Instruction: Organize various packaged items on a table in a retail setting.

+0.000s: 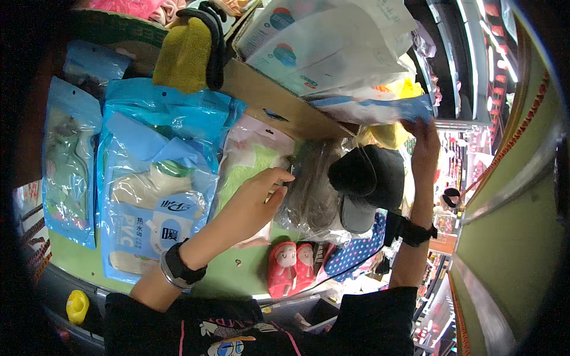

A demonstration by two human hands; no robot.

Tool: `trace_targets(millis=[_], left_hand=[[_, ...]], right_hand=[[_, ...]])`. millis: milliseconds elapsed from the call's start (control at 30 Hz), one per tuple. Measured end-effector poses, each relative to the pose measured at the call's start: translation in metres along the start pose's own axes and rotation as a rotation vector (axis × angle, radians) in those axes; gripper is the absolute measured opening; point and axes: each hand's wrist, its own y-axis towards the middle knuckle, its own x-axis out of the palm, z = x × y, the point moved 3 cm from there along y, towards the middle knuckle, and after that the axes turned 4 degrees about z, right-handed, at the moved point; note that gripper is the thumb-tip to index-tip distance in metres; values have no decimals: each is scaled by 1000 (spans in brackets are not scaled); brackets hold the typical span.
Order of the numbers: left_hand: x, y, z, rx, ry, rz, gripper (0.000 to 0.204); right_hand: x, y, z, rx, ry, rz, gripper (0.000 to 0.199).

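Note:
My left hand (261, 196) hovers over the middle of the green table with its fingers loosely curled, and I see nothing in them. Just right of it lies a clear plastic bag (309, 190) of grey items; under its wrist is a pink-edged packet (255, 142) with something light green inside. My right hand (423, 133), slightly blurred, grips the right end of a blue-edged plastic package (380, 110) at the cardboard box (285, 113). Black slippers or similar dark pieces (368, 178) rest between my hands.
Blue hot-water-bottle style packets (157, 196) cover the left side, with another blue packet (71, 166) beside them. Olive fuzzy socks (184, 56) hang over the box edge. Red slippers (291, 267) with doll faces and a blue dotted cloth (356, 249) lie near the front edge.

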Motion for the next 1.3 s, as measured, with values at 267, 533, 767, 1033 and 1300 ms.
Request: trace_targets(millis=[267,533,767,1033,1300], left_hand=[[-10,-6,3,62,-37,61,19],[-15,-11,6,-62,-89,19,22],[14,-29,15,123,-382,-319,51],[6,-48,6,-123,-264,-222,41],[-18,-62,-2,-230,-318,-9,36]], right_hand=[[-101,-31,-22,-287,-41,380,20],[-160,-101,-13,-233,165,652,27],[-49,-163,45,466,1087,135,28],[9,-165,31,625,1330,-147,29],[53,-117,-8,886,1417,35,35]])
